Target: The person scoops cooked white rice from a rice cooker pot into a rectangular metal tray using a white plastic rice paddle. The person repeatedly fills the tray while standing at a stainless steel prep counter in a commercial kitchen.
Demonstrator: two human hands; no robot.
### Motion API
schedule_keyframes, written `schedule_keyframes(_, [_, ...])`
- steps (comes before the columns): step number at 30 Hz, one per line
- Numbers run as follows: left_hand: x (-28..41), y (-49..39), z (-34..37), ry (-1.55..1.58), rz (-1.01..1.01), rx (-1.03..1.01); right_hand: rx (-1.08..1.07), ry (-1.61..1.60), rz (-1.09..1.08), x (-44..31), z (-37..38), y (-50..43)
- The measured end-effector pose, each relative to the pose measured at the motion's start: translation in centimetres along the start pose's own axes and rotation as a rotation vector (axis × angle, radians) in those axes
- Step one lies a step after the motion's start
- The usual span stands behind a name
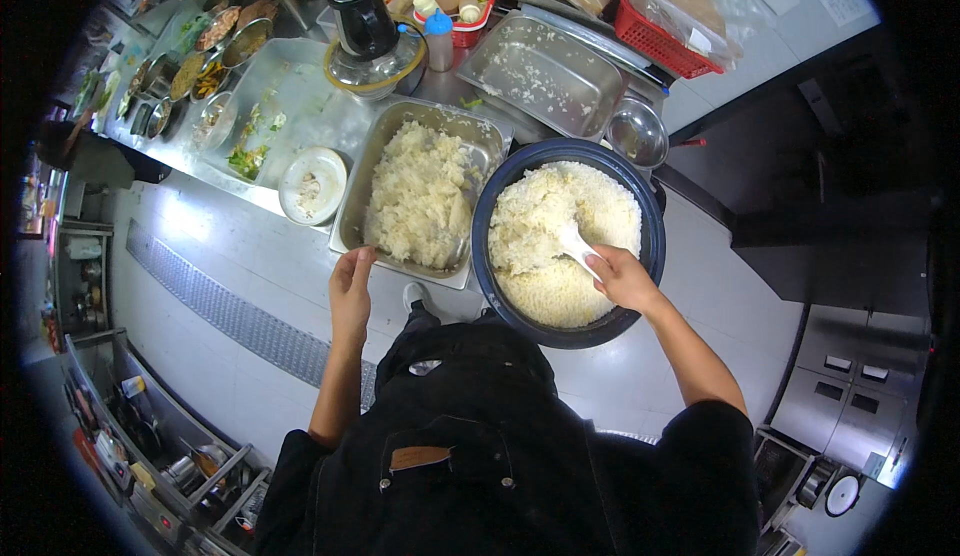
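My right hand (pixel 624 278) grips the handle of a white rice paddle (pixel 576 244), whose blade is sunk in cooked rice (pixel 562 290). That rice fills much of a round, dark-rimmed pot (pixel 491 293) in front of me. Left of the pot, a rectangular stainless steel pan (pixel 484 127) holds a looser heap of rice (pixel 420 188). At the pan's near left edge is my left hand (pixel 351 286), thumb and fingers drawn together by the rim. I cannot tell whether they pinch it.
Behind stands a second steel pan (pixel 540 68) with scattered rice grains, beside a steel bowl (pixel 637 134). To the left are a white plate (pixel 313 181) with scraps, a translucent tray (pixel 281 98) and a black-topped appliance (pixel 367 23). A red basket (pixel 660 35) sits back right.
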State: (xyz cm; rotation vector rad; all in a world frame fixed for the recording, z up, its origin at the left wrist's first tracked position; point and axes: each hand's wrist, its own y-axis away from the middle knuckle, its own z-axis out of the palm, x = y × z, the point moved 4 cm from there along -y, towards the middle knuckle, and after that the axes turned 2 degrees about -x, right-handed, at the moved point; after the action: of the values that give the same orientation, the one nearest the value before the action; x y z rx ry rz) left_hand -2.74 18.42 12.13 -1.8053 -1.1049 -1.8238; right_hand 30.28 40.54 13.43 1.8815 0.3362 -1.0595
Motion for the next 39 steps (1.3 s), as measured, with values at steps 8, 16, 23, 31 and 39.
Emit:
schedule_keyframes(8, [-1.4,0.3,-2.9,0.097,-0.040,0.057,0.036,0.029,0.021,0.9,-1.0,1.8])
schedule_keyframes(16, [-2.4,-0.1,-3.3,0.161,-0.044,0.038,0.187,-0.039,-0.049,2.5,-1.4,2.7])
schedule_keyframes(23, [-4.0,-1.1,-4.6,0.139,-0.068,0.089,0.277,-0.082,-0.113,0.4,-1.3,4.4])
schedule_keyframes(31, [-6.4,-1.3,-8.3,0.209,-0.099,0.199,0.221,0.048,-0.187,-7.4,1.3,3.2])
schedule_keyframes(39, [-9.3,-0.5,-11.2,0.316,-0.157,0.248,0.455,1.336,-0.282,-15.2,7.7,-7.9])
